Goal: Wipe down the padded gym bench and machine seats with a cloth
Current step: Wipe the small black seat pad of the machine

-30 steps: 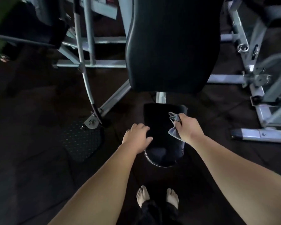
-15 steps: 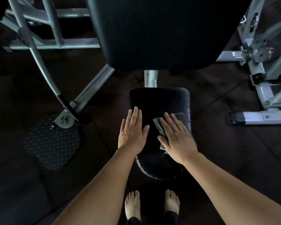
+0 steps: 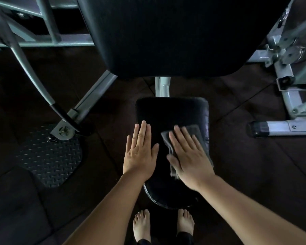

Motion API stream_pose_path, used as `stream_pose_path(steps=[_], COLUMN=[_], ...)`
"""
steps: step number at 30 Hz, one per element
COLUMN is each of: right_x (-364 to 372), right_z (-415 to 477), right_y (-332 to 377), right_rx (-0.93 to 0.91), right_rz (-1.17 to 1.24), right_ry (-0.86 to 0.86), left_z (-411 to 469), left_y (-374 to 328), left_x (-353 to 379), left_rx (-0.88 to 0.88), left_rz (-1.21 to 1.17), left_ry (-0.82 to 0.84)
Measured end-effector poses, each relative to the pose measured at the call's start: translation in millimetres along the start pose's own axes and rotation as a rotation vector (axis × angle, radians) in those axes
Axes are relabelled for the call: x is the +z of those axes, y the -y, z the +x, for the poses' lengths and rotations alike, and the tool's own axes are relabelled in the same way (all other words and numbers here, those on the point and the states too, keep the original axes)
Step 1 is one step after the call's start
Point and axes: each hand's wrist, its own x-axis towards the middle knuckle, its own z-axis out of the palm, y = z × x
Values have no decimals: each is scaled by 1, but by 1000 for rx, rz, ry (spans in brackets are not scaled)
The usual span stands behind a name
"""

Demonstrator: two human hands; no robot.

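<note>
A small black padded seat (image 3: 171,114) stands right in front of me, below the large black back pad (image 3: 175,36) of the bench. My left hand (image 3: 140,154) lies flat, fingers straight, on the seat's left edge. On the right half of the seat my right hand (image 3: 188,156) presses flat on a grey cloth (image 3: 195,131). The cloth shows past my fingertips and beside my thumb; the rest of it is hidden under my palm.
Grey steel frame tubes (image 3: 94,96) run to a foot plate (image 3: 62,131) at the left. A black diamond-plate mat (image 3: 49,160) lies beside it. Another machine's white frame (image 3: 288,128) stands at the right. My bare feet (image 3: 162,225) are on the dark floor below the seat.
One second ago my right hand held the cloth bunched and my left gripped the seat's edge. Both hands now lie flat on the seat. My view has come closer.
</note>
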Motion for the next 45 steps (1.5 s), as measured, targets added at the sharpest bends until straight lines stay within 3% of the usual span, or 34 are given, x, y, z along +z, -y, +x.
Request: stream_pose_path(steps=[3, 5, 9, 13, 17, 21, 25, 28, 33, 40, 42, 45], right_x=[0, -13, -40, -13, 2, -17, -33, -17, 1, -26, -9, 22], right_z=[7, 55, 127, 65, -2, 68, 128, 80, -18, 86, 57, -31], right_y=[-29, -49, -47, -4, 8, -12, -9, 2, -13, -36, -13, 27], right_rx=[-5, 75, 258, 72, -32, 135, 259, 120, -21, 260, 278, 186], right_rz=[-31, -64, -13, -59, -26, 110, 84, -28, -91, -38, -17, -37], right_ry=[-49, -146, -138, -143, 14, -140, -157, -194, -8, -149, -175, -76], left_z=[-3, -3, -2, -1, -1, -2, -2, -2, -3, -2, -1, -4], left_y=[-3, -5, -4, 2, 4, 1, 3, 6, 5, 4, 4, 6], left_x=[2, 2, 2, 3, 4, 5, 4, 5, 8, 8, 8, 9], left_rx=[-5, -11, -13, 2, 11, 14, 25, 20, 19, 9, 10, 16], left_rz=[-3, 2, -22, -27, -44, -60, -63, -61, -87, -77, -79, -81], left_ry=[-7, -7, -22, -29, -23, -37, -30, -20, -30, -40, -40, -44])
